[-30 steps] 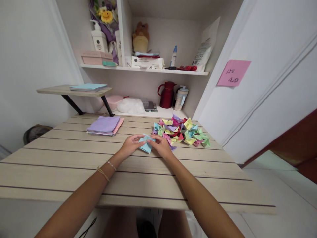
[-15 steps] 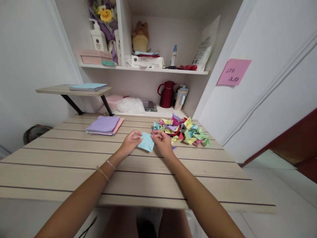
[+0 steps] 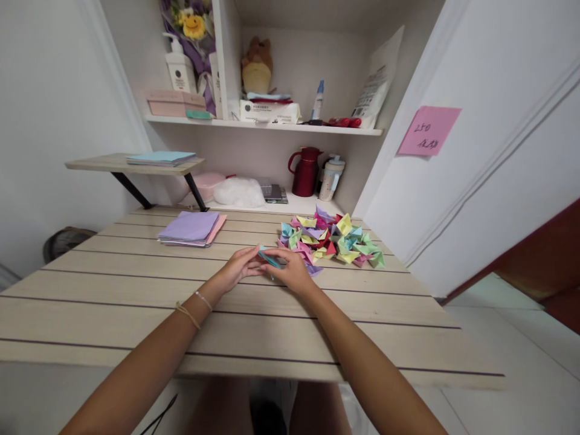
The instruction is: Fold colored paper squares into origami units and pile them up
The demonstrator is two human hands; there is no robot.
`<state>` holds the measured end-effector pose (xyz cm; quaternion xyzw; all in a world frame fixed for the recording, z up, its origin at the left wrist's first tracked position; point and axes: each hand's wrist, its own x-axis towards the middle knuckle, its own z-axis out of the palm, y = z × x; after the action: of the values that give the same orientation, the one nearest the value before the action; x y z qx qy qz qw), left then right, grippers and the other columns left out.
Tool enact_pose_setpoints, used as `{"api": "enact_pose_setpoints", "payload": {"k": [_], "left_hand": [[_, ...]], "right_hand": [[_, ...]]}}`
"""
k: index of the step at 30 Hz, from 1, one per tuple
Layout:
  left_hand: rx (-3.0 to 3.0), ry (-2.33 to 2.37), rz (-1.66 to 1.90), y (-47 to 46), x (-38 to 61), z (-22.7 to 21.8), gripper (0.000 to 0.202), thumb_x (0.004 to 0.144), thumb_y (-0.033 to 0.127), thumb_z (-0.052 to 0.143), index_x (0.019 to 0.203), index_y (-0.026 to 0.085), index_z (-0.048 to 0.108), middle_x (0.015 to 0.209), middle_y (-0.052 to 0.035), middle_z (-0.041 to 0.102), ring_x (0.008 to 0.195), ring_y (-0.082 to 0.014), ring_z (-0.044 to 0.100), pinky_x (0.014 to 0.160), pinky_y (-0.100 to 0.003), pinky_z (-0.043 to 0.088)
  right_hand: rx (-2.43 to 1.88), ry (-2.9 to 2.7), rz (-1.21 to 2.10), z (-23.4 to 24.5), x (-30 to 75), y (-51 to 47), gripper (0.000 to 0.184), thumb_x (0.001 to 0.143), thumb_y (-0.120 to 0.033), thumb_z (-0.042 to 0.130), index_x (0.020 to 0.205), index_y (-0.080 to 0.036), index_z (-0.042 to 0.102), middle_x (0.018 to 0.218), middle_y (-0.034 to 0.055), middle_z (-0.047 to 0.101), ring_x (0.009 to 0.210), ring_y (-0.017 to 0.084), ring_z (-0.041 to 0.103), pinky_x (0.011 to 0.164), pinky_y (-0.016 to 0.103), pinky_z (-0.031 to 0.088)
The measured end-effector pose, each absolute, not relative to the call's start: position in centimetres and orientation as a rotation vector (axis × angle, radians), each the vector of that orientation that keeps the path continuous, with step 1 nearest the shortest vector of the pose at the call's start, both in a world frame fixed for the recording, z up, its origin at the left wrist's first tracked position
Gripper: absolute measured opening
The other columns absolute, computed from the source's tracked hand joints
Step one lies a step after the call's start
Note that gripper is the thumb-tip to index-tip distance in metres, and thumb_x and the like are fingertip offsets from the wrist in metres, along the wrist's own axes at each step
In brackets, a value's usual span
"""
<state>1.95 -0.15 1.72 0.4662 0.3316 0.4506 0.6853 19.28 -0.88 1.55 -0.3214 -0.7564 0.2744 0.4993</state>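
A light blue folded paper point(image 3: 270, 260) is held between my two hands above the middle of the table, turned nearly edge-on so only a narrow strip shows. My left hand point(image 3: 239, 267) grips its left end, and my right hand point(image 3: 290, 267) pinches it from the right with thumb and fingers. Just beyond my right hand lies a heap of folded paper boats point(image 3: 347, 241) in yellow, green, pink, purple, red and blue. Further left rests a stack of paper sheets point(image 3: 190, 228), purple on top.
Blue sheets point(image 3: 162, 158) lie on a small raised shelf point(image 3: 99, 163) with black legs at the left. Behind the table point(image 3: 136, 284) stand a red jug point(image 3: 306, 173) and a pale tumbler point(image 3: 332, 178). A white plastic bag point(image 3: 239, 192) lies beside them.
The blue paper has turned from showing its flat square face to nearly edge-on. My hands have come closer together around it, hiding more of it.
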Motion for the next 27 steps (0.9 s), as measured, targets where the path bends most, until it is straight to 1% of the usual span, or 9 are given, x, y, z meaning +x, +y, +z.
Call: {"api": "enact_pose_setpoints", "payload": {"k": [3, 5, 9, 12, 14, 18, 21, 24, 27], "left_hand": [[0.986, 0.681, 1.067, 0.1, 1.8, 1.8, 0.024, 0.079, 0.030, 0.059, 0.094, 0.013, 0.063, 0.095, -0.0102, 0.068, 0.086, -0.0205, 0.064, 0.074, -0.035, 0.053], [0.975, 0.677, 1.080, 0.1, 1.7, 1.8, 0.022, 0.077, 0.027, 0.060, 0.094, 0.013, 0.063, 0.094, -0.0097, 0.067, 0.084, -0.0201, 0.064, 0.072, -0.035, 0.054], [1.017, 0.748, 1.073, 0.1, 1.7, 1.6, 0.029, 0.071, 0.017, 0.066, 0.099, 0.012, 0.062, 0.094, -0.0100, 0.067, 0.081, -0.0187, 0.065, 0.071, -0.030, 0.054], [1.031, 0.800, 1.115, 0.2, 1.6, 1.4, 0.031, 0.069, 0.016, 0.068, 0.099, 0.013, 0.061, 0.092, -0.0098, 0.067, 0.078, -0.0182, 0.065, 0.070, -0.030, 0.054], [1.045, 0.852, 1.141, 0.3, 1.6, 1.4, 0.031, 0.068, 0.017, 0.068, 0.098, 0.012, 0.061, 0.087, -0.0089, 0.067, 0.072, -0.0170, 0.065, 0.066, -0.030, 0.055], [1.087, 0.902, 1.138, 0.3, 1.6, 1.4, 0.031, 0.068, 0.020, 0.069, 0.097, 0.011, 0.062, 0.080, -0.0084, 0.067, 0.066, -0.0168, 0.064, 0.060, -0.030, 0.055], [1.106, 0.888, 1.124, 0.2, 1.7, 1.6, 0.033, 0.067, 0.022, 0.070, 0.097, 0.011, 0.061, 0.081, -0.0086, 0.068, 0.067, -0.0175, 0.065, 0.063, -0.031, 0.055], [1.107, 0.891, 1.118, 0.1, 1.8, 1.5, 0.034, 0.068, 0.022, 0.070, 0.098, 0.011, 0.060, 0.087, -0.0096, 0.068, 0.071, -0.0181, 0.066, 0.067, -0.032, 0.055], [1.101, 0.911, 1.112, 0.2, 1.8, 1.3, 0.034, 0.068, 0.022, 0.070, 0.099, 0.011, 0.060, 0.087, -0.0099, 0.068, 0.072, -0.0182, 0.066, 0.067, -0.031, 0.055]], "right_hand": [[-0.768, -1.980, 0.529, 1.3, 19.5, -0.7, 0.038, 0.070, -0.028, 0.068, 0.107, -0.024, 0.065, 0.106, 0.0070, 0.065, 0.101, 0.022, 0.057, 0.088, 0.038, 0.044], [-0.766, -2.072, 0.453, 1.0, 19.5, -0.5, 0.040, 0.071, -0.027, 0.068, 0.111, -0.026, 0.063, 0.109, 0.0063, 0.064, 0.106, 0.023, 0.055, 0.091, 0.039, 0.042], [-0.702, -2.150, 0.370, 0.8, 19.6, 0.0, 0.042, 0.071, -0.027, 0.069, 0.112, -0.028, 0.061, 0.110, 0.0034, 0.064, 0.110, 0.023, 0.051, 0.095, 0.041, 0.039], [-0.683, -2.146, 0.330, 0.8, 19.8, 0.2, 0.042, 0.070, -0.027, 0.070, 0.111, -0.026, 0.062, 0.109, 0.0034, 0.065, 0.109, 0.023, 0.051, 0.096, 0.042, 0.038], [-0.695, -2.135, 0.316, 0.9, 20.1, 0.3, 0.038, 0.071, -0.026, 0.069, 0.109, -0.025, 0.063, 0.105, 0.0037, 0.067, 0.106, 0.022, 0.053, 0.095, 0.041, 0.039], [-0.713, -2.131, 0.301, 1.2, 20.6, 0.5, 0.025, 0.074, -0.028, 0.067, 0.099, -0.026, 0.068, 0.098, 0.0027, 0.069, 0.102, 0.022, 0.055, 0.090, 0.040, 0.042], [-0.719, -2.105, 0.295, 1.3, 20.7, 0.5, 0.017, 0.075, -0.032, 0.066, 0.091, -0.026, 0.070, 0.093, 0.0017, 0.070, 0.096, 0.021, 0.057, 0.088, 0.038, 0.043], [-0.737, -2.067, 0.307, 1.3, 20.7, 0.4, 0.021, 0.070, -0.038, 0.069, 0.088, -0.026, 0.071, 0.090, 0.0025, 0.071, 0.093, 0.021, 0.058, 0.087, 0.038, 0.043], [-0.775, -2.070, 0.327, 1.3, 20.6, 0.3, 0.029, 0.065, -0.043, 0.072, 0.088, -0.025, 0.070, 0.092, 0.0041, 0.070, 0.094, 0.022, 0.059, 0.087, 0.038, 0.042]]}}
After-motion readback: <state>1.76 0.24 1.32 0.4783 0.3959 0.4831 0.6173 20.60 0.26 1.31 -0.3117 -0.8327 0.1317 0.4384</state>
